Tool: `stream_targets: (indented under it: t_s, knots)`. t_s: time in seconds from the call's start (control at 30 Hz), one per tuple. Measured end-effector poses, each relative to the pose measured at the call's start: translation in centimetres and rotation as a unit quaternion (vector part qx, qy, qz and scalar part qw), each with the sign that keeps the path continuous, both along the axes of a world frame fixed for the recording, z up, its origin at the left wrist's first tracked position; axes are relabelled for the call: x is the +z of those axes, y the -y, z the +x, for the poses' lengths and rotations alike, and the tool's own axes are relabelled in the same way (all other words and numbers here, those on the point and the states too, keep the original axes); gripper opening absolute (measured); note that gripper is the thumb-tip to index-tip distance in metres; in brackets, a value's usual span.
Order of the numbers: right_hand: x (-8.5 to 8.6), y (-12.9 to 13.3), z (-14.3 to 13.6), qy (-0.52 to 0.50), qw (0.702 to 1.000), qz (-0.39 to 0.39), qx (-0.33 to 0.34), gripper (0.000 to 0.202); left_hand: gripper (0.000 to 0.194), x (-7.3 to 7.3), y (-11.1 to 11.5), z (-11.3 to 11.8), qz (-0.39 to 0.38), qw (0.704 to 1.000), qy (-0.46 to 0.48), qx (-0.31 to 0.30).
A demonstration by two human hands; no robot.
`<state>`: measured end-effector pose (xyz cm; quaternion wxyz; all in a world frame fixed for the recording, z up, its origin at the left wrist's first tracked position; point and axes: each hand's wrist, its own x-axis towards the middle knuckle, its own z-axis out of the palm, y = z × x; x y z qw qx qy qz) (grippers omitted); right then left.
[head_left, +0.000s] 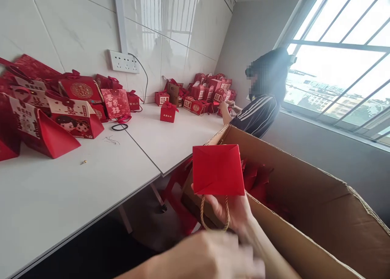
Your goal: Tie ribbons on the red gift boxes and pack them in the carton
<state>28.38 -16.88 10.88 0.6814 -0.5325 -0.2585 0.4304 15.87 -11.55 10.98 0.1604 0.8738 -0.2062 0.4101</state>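
Red bag: a flat folded red paper bag (217, 169) is being held up in front of the person, its twisted rope handle (215, 214) hanging in a loop below it.
Right hand: the right hand (233, 212) is gripping the bag by its lower edge, thumb showing at the bag's left corner, fingers going behind the paper and out of sight; the rope loop is dangling over the palm.
Left hand: the left hand (210, 256) is sitting just below and nearer than the right, blurred; how far it is open cannot be told, and nothing can be seen in it.
Cardboard box: an open cardboard box (304, 197) is standing right behind and to the right of the hands, with more red bags (258, 181) lying inside it.
Table: a white table (61, 189) is stretching away to the left of the hands.
Gift boxes near: made-up red gift boxes (57, 108) are crowding its far left edge against the tiled wall.
Small box: a single small red box (168, 112) is standing alone, well beyond the hands.
Co-worker: another person in a striped sleeve (258, 114) is working beyond the cardboard box, their hand (224, 107) touching a second pile of red boxes (210, 92).
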Motion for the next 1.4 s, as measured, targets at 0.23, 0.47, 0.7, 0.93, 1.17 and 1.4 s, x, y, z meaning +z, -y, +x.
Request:
stream_targets:
  t_s: [0.23,0.47,0.7,0.93,1.17,1.4]
  knots:
    - [-0.8,1.2,0.4,0.078,0.993,0.065,-0.057,0.056,0.027,-0.9,-1.9,-3.1,-0.244,0.967,0.07,-0.024]
    - [0.3,1.6,0.4,0.661,0.712,0.139,-0.192,0.084,0.025,1.2,-6.5,-2.6,-0.38,0.882,0.194,0.198]
    - [0.3,1.8,0.2,0.697,0.69,0.109,-0.166,0.083,0.002,1.9,-4.5,-1.6,-0.254,0.936,0.069,0.236]
    - [-0.2,1.9,0.5,0.696,0.685,0.124,-0.173,0.081,0.009,1.7,-2.8,-1.5,-0.053,0.966,0.17,0.19]
    - [0.4,5.7,1.9,0.339,0.927,0.051,-0.151,0.058,0.01,1.2,-8.5,2.0,-0.213,0.896,0.13,0.368]
    - [4.2,9.0,5.9,-0.184,0.98,-0.036,-0.07,0.036,0.013,-2.3,-6.0,8.1,-0.121,0.977,-0.055,0.17]
